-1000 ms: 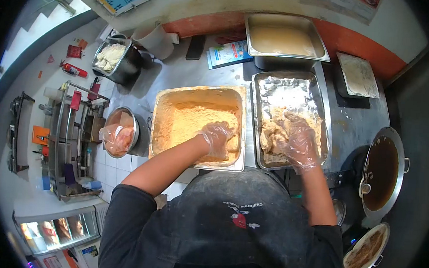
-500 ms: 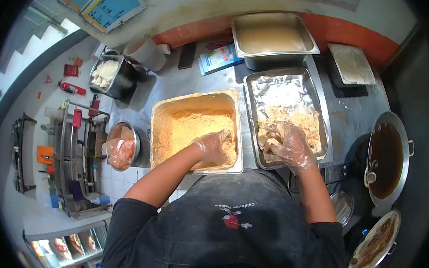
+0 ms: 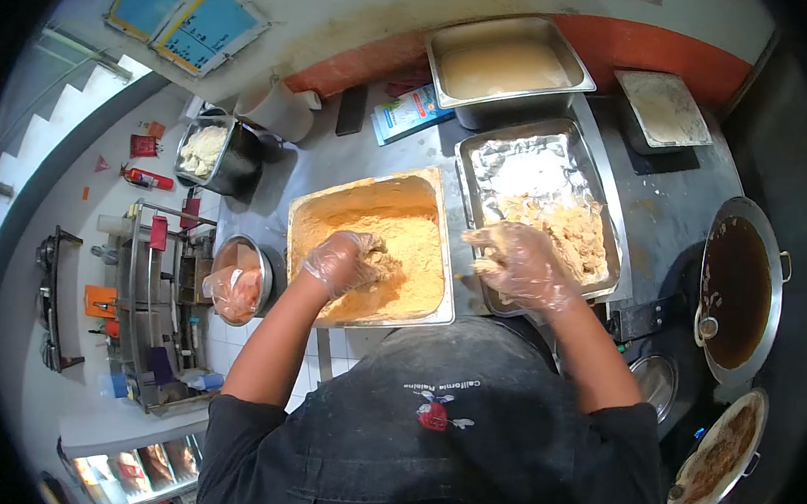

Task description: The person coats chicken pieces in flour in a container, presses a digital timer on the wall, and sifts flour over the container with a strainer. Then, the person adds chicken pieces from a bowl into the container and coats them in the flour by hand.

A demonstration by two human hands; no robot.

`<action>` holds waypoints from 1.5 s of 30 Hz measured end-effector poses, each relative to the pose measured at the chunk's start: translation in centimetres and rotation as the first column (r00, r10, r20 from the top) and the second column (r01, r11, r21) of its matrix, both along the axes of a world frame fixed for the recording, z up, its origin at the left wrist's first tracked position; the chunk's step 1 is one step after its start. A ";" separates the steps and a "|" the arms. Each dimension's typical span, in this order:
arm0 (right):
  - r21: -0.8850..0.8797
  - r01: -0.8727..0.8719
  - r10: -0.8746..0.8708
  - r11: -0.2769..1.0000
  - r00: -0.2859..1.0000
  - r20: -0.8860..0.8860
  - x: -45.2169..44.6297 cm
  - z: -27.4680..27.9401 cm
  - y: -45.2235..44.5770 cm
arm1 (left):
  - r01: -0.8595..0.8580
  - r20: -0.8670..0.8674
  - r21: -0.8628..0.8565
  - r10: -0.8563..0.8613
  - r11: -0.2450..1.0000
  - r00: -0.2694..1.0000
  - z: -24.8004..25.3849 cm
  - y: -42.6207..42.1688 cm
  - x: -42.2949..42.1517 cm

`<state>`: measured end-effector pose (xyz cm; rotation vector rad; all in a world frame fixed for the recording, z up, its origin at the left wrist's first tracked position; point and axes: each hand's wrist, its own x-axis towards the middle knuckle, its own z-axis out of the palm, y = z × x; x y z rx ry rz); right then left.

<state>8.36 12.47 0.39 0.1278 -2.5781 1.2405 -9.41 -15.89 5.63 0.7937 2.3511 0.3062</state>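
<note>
My left hand [image 3: 344, 263], in a clear plastic glove, is inside a deep bin [image 3: 450, 255] of orange-yellow breading flour [image 3: 413, 239]. Its fingers curl around a flour-covered lump [image 3: 382, 262] whose kind I cannot make out. Gloved the same way, my right hand [image 3: 527, 267] hovers over the left rim of a steel tray [image 3: 617, 270]. Its flour-caked fingers point toward the bin, apart, with nothing visible between them. Breaded pieces [image 3: 575, 239] are heaped in the tray's near half, and shiny metal shows in the far half.
A bowl of raw meat in plastic [image 3: 238, 283] stands left of the bin. Behind are a pan of cloudy liquid [image 3: 507, 69], a blue packet [image 3: 412, 116] and a dark container of pale flour [image 3: 205, 150]. At right are a pan of dark oil [image 3: 739, 286] and another pan [image 3: 719, 456].
My left hand has moved left within the bin and now curls around a coated lump. My right hand has lifted from the breaded pieces and shifted left to the tray's rim.
</note>
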 end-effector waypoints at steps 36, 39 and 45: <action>0.070 0.236 -0.219 0.969 0.956 -0.194 1.2 6.6 -5.1 | -0.261 -0.166 0.110 0.277 0.959 0.946 -0.7 -9.0 -0.2; 0.243 0.194 -0.092 0.950 0.922 -0.376 -1.6 7.3 -11.7 | -0.334 0.002 0.577 0.408 0.745 0.913 0.7 -15.1 1.2; 0.400 0.078 0.077 0.913 0.931 -0.357 -3.8 3.2 -26.8 | -0.576 0.362 0.741 0.516 0.346 0.776 -2.2 -35.2 9.0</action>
